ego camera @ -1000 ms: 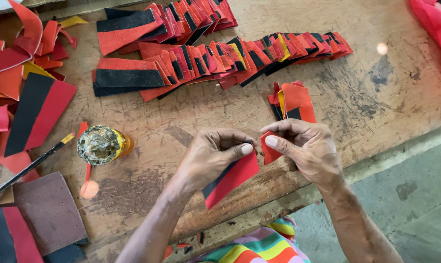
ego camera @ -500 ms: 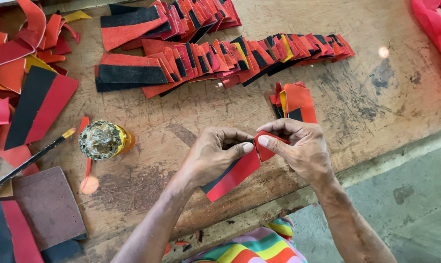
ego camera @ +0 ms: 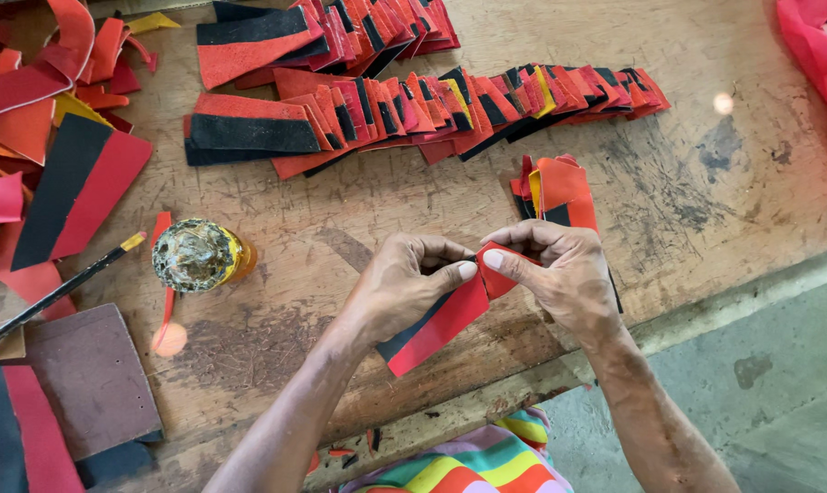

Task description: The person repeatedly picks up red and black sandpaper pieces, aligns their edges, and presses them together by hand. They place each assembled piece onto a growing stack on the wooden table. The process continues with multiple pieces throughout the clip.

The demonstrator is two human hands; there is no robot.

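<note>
1. Between my two hands, just over the near edge of the worn wooden workbench (ego camera: 705, 210), I hold a narrow red-and-black strip of stiff felt-like material (ego camera: 436, 324).
2. My left hand (ego camera: 404, 292) is curled nearly closed, thumb and forefinger pinching the strip's upper end; the rest of the strip hangs down and away below my wrist.
3. My right hand (ego camera: 559, 274) is also closed in a pinch, thumb pressing the folded red tip against my fingers. The thumbs meet nail to nail, I judge to keep the fold tight and square.
4. Just beyond my right knuckles sits a small upright stack of folded red, orange and black pieces (ego camera: 555, 187), close enough to reach without stretching.
5. Farther out from both hands lie long overlapping rows of flat red-and-black cut strips (ego camera: 413, 110), well apart from my fingers.
6. Off to the left of my left hand stands a round, glue-crusted yellow pot (ego camera: 194, 256), with a thin black stick-handled brush (ego camera: 62, 292) beyond it, and a brown square board (ego camera: 89, 379) nearer me.
7. Bare wood lies between the pot and my left wrist, and to the right of my right hand; the bench edge runs directly beneath my forearms, so room toward me is short.
</note>
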